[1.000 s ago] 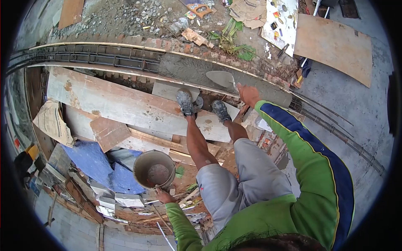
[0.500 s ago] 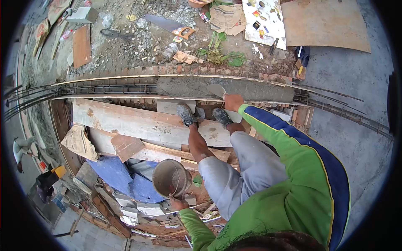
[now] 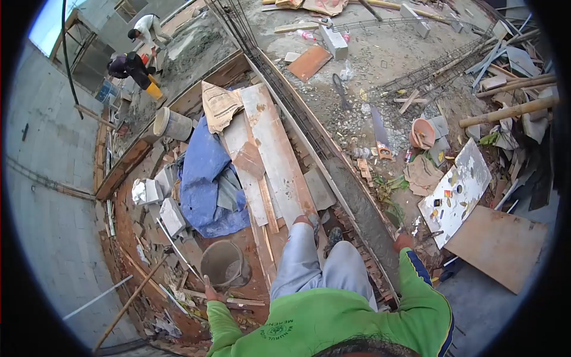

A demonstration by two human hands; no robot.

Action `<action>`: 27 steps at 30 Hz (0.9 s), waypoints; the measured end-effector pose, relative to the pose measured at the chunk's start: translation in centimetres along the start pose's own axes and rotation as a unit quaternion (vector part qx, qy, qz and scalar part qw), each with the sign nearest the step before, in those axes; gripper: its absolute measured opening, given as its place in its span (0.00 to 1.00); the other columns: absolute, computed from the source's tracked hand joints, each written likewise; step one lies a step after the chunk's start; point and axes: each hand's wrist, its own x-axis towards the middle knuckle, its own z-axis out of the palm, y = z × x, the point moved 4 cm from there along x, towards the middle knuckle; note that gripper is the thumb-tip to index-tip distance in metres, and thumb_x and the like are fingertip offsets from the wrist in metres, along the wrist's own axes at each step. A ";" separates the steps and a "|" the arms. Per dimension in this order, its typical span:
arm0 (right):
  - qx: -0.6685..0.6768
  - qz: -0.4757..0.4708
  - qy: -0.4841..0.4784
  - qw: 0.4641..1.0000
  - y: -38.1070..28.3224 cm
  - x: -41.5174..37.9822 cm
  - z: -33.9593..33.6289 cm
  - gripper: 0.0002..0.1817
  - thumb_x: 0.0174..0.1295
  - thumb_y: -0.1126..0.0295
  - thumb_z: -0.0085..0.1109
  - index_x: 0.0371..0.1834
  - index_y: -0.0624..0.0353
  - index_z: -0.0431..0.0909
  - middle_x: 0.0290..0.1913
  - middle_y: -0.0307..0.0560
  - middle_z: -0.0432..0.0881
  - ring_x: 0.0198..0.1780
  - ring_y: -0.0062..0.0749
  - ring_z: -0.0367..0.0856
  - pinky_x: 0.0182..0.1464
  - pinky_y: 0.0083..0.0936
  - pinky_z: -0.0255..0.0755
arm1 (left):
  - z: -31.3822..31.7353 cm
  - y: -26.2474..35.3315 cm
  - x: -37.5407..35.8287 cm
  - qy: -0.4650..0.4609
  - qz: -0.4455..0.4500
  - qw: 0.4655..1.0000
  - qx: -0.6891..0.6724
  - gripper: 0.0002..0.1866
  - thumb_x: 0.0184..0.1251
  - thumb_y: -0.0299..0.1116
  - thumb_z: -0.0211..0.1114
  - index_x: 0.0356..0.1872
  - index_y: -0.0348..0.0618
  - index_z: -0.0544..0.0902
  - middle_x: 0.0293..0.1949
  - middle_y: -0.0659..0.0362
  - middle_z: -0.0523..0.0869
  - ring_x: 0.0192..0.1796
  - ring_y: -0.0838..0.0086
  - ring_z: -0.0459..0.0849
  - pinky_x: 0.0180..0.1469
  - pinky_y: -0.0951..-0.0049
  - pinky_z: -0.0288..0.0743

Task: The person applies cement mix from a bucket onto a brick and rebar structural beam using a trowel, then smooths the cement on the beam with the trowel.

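My left hand [image 3: 212,290] grips the rim of a grey bucket [image 3: 225,265], which is tilted with its open mouth showing and some grey residue inside. My right hand [image 3: 404,241] is closed at the edge of a long form filled with wet grey concrete [image 3: 364,208]. Only a small bit of the trowel [image 3: 399,231] in that hand shows; its blade is hard to make out. Steel bars [image 3: 291,98] run along the unfilled upper part of the form. My legs are beside the form, over long boards [image 3: 276,160].
A blue tarp [image 3: 205,178], a paper sack [image 3: 220,106] and a second bucket [image 3: 172,124] lie to the left. Beyond the form are a handsaw [image 3: 380,134], an orange bowl [image 3: 422,133] and a stained white board [image 3: 455,191]. Two people [image 3: 146,30] [image 3: 132,68] bend at upper left.
The view has turned and lifted, so the form now runs diagonally and the two people show at upper left. The bucket stays in my left hand; my right hand appears nearer the form's lower end.
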 end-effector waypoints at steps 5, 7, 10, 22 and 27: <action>0.228 0.080 0.194 0.951 -4.7 -6.7 -4.8 0.18 0.52 0.67 0.55 0.43 0.68 0.79 0.47 0.71 0.80 0.53 0.61 0.79 0.54 0.45 0.73 | -18.1 -4.9 -3.6 0.201 0.050 0.965 0.161 0.20 0.62 0.34 0.59 0.51 0.32 0.80 0.49 0.49 0.82 0.42 0.61 0.78 0.45 0.55 0.75; 0.251 0.083 0.186 0.946 -7.1 -7.3 -5.7 0.18 0.52 0.68 0.55 0.43 0.69 0.79 0.46 0.72 0.80 0.53 0.62 0.79 0.54 0.45 0.73 | -20.7 -7.9 -6.6 0.281 -0.030 0.943 0.176 0.20 0.62 0.35 0.59 0.52 0.32 0.80 0.49 0.49 0.82 0.43 0.61 0.79 0.46 0.56 0.75; 0.285 0.078 0.153 0.943 -8.4 -5.2 -3.3 0.18 0.51 0.69 0.54 0.42 0.71 0.80 0.45 0.73 0.80 0.52 0.63 0.79 0.54 0.46 0.73 | -21.1 -10.6 -9.3 0.288 -0.045 0.945 0.150 0.21 0.63 0.36 0.58 0.52 0.32 0.79 0.49 0.49 0.82 0.44 0.61 0.79 0.47 0.57 0.75; 0.337 -0.044 0.118 0.933 -25.6 -6.3 6.6 0.16 0.49 0.71 0.56 0.37 0.74 0.80 0.40 0.70 0.83 0.47 0.64 0.81 0.47 0.45 0.74 | -26.7 -13.0 -10.0 0.300 -0.037 0.953 -0.017 0.23 0.64 0.40 0.55 0.53 0.32 0.79 0.51 0.49 0.82 0.49 0.61 0.80 0.52 0.61 0.75; 0.279 -0.101 0.146 0.944 -38.8 -6.8 12.1 0.16 0.48 0.73 0.57 0.37 0.75 0.79 0.38 0.69 0.83 0.46 0.58 0.83 0.46 0.42 0.75 | -35.4 -12.3 -4.5 0.321 -0.072 0.940 -0.090 0.23 0.65 0.41 0.54 0.53 0.32 0.78 0.52 0.49 0.82 0.50 0.61 0.80 0.54 0.63 0.75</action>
